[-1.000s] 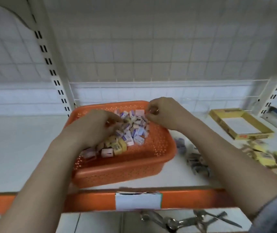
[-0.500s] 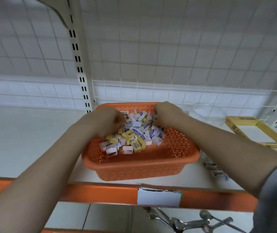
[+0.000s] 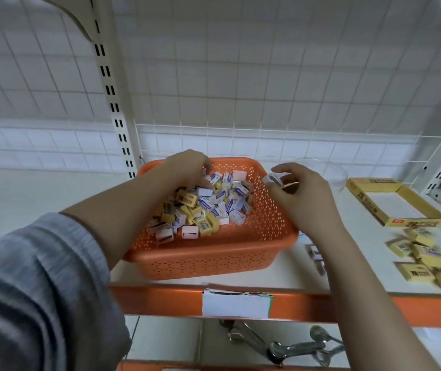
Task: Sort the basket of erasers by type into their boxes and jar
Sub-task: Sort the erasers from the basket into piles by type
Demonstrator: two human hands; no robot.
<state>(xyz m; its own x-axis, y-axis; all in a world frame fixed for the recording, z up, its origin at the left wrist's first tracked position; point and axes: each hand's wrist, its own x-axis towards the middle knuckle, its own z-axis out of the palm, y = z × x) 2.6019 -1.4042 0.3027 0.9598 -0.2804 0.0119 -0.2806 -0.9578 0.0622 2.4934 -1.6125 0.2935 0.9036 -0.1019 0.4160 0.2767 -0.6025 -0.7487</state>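
— White shelf [image 3: 40,199] under a wire-grid back panel [image 3: 240,76], is that the setting? Where are the erasers?

— Yes. Most sit heaped in the orange basket [image 3: 214,261], a mix of yellow-sleeved, blue-and-white and plain pink erasers [image 3: 203,207]. The left hand [image 3: 187,167] reaches down into the far side of the heap, fingers curled among the pieces; whether they actually pinch one I cannot tell, since the tips are hidden.

— And the other hand?

— The right hand [image 3: 297,188] hovers over the basket's right rim, thumb and forefinger closed on one small white eraser [image 3: 272,179] with a dark mark on its end. The other fingers are curled beneath it.

— What lies beyond those fingers?

— Just behind the right hand stands a clear jar [image 3: 331,172], partly hidden by the knuckles. Further right of it lies an open yellow box [image 3: 390,223] with red labels; its printing is too blurred to read. Nearer than the box, a loose cluster of yellow erasers [image 3: 428,261] lies on the shelf, barcodes showing but no legible words. Beneath the right wrist a few purplish-white erasers [image 3: 317,254] rest beside the basket.

— Anything on the shelf edge?

— An orange front rail [image 3: 160,298] carries a blank white tag [image 3: 236,303]. Below it lie metal tongs [image 3: 280,346].
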